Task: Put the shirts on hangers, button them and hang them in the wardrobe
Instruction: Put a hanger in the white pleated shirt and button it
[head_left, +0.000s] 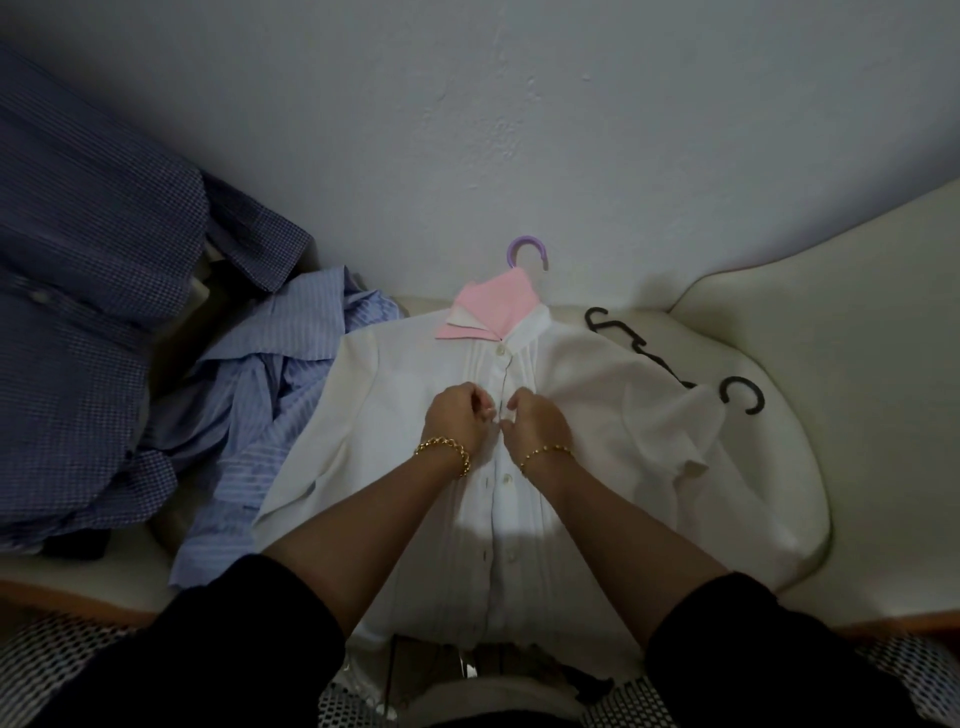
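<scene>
The cream seat (769, 364) against the pale wall (467, 104) carries everything: a white shirt (410, 395) lies flat in the middle on a purple hanger (525, 248), blue shirts (270, 374) still heaped to its left, and black hangers (737, 397) wait to its right. The top button looks done; lower ones seem open. The left hand (454, 418) and right hand (535, 423) pinch the placket at the second button.

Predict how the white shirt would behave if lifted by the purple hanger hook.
The white shirt would probably drape limply; its sleeve already lies crumpled. It looks thin and light. With lower buttons apparently undone, the front may gape open. The purple hanger hook looks like rigid plastic, so should keep its shape.
</scene>
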